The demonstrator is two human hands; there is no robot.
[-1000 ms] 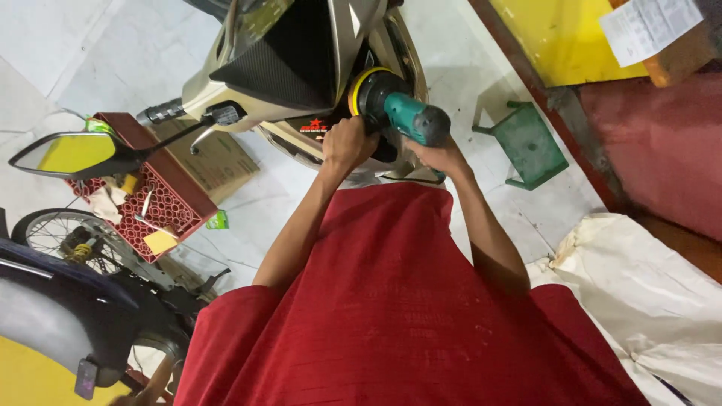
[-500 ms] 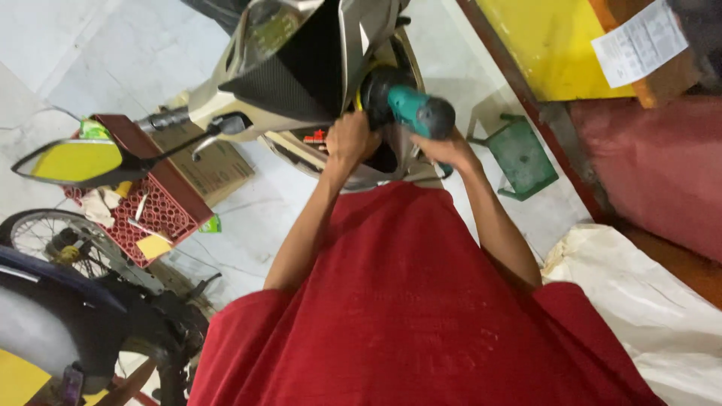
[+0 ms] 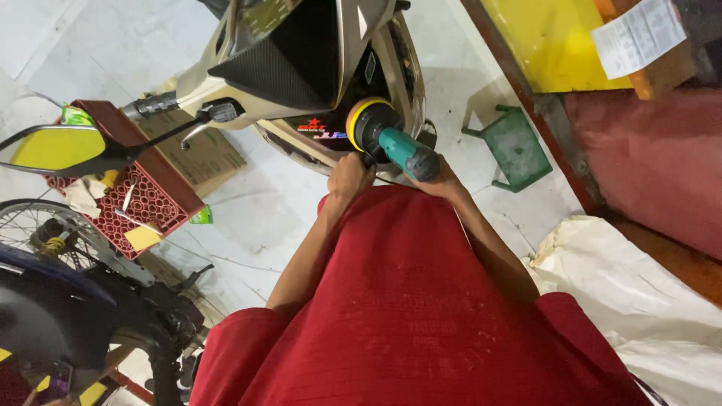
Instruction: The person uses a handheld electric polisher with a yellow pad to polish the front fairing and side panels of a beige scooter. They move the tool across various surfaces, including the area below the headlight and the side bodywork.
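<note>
I hold a teal and black polishing machine (image 3: 395,143) with both hands. Its yellow-rimmed pad (image 3: 357,120) presses against the dark side panel of a beige scooter (image 3: 301,68). My left hand (image 3: 350,177) grips the tool's front side handle. My right hand (image 3: 444,180) wraps the rear of the teal body, mostly hidden beneath it. My red shirt (image 3: 421,316) fills the lower half of the view.
A red plastic crate (image 3: 143,199) with rags stands left, beside the scooter's yellow mirror (image 3: 53,146) and a flat cardboard box (image 3: 203,158). A green stool (image 3: 515,146) sits right. Another motorbike's wheel (image 3: 45,233) is lower left; a white sack (image 3: 639,293) lies lower right.
The view has shifted downward, so the scooter and polisher now sit lower in the frame. Both hands keep their grip and the pad stays on the panel.
</note>
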